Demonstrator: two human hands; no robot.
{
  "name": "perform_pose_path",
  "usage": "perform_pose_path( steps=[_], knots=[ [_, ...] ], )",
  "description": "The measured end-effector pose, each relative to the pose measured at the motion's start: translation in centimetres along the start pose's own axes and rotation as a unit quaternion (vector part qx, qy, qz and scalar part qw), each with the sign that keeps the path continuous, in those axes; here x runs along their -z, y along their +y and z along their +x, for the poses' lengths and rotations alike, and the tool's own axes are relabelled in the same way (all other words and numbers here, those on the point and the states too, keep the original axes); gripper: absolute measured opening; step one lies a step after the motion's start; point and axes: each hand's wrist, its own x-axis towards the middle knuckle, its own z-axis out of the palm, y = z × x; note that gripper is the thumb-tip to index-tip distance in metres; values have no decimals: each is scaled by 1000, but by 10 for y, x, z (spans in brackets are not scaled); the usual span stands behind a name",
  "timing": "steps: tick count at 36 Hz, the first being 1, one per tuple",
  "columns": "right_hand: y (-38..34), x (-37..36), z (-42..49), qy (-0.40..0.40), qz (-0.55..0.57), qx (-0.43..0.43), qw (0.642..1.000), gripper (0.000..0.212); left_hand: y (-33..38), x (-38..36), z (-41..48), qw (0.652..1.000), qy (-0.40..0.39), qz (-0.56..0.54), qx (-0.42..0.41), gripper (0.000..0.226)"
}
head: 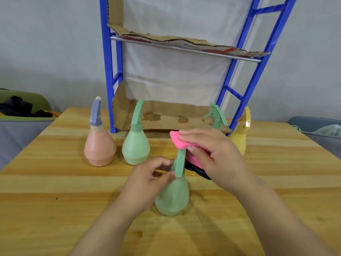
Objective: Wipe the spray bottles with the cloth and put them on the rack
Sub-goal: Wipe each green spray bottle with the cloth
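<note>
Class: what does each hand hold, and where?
Left hand: near green bottle, by its neck. Right hand: pink cloth, pinched over the spray head.

On the table (55, 200), the near bottle (173, 196) stands before me; the left pair (135, 150) behind it leftward, the right pair (239, 139) rightward, the rack (108, 71) behind all 5.

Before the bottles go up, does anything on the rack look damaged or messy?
Yes. The lower cardboard shelf carries dark blotchy stains, and the upper cardboard shelf has a ragged, torn, wavy front edge. The blue rack frame itself looks intact.
</note>
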Motion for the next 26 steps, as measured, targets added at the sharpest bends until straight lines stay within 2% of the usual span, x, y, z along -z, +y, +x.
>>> perform_pose_path(
  steps=[4,9,17,22,26],
  knots=[
    [-2,2,-16,-2,3,26,1000,28,0,0,1,1000,-4,-2,-13,15],
    [-13,-3,-42,-4,-46,119,992,30,-1,0,1,1000,-4,11,-24,16],
    [-15,2,-46,-34,-38,141,989,32,-2,0,-1,999,-1,28,-35,16],
    [-14,8,-50,-43,19,105,993,28,-1,1,-2,999,-14,24,-27,21],
    [-14,15,-56,-17,132,8,991,27,-1,4,-6,999,-30,-42,2,27]
  ],
)
